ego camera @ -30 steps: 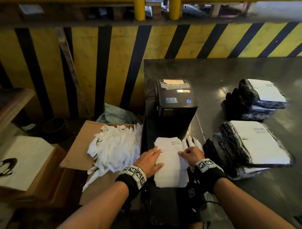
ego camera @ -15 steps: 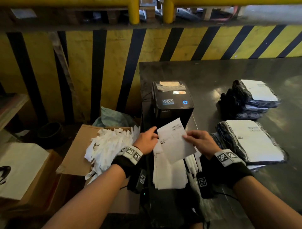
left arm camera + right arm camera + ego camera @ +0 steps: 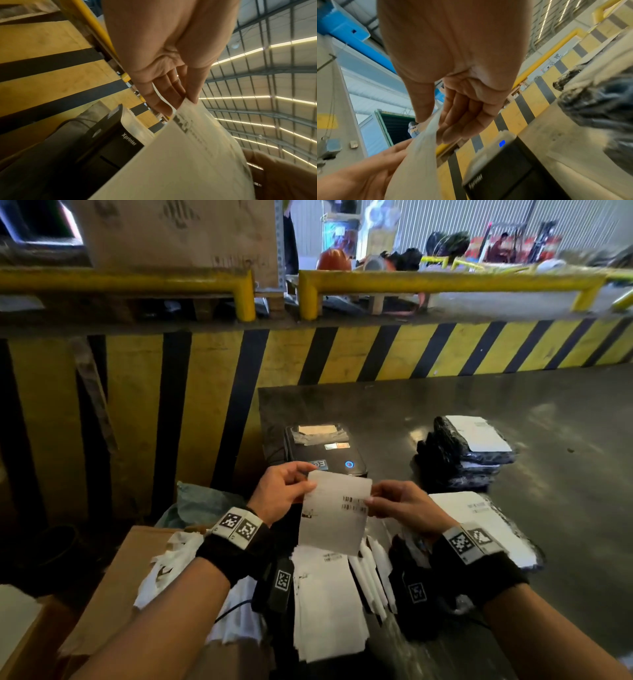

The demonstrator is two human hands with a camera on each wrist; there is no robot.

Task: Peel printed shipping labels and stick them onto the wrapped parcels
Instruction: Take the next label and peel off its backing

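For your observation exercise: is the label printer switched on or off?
On: a blue light glows on the printer top.

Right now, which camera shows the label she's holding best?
The head view: the whole label shows, barcodes readable, pinched at both sides. The left wrist view shows it blurred and close; the right wrist view shows it nearly edge-on.

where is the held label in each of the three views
Head: label at centre, between left hand and right hand.
Left wrist: label fills the lower right.
Right wrist: label edge-on, lower left.
Shared landmark: printer.
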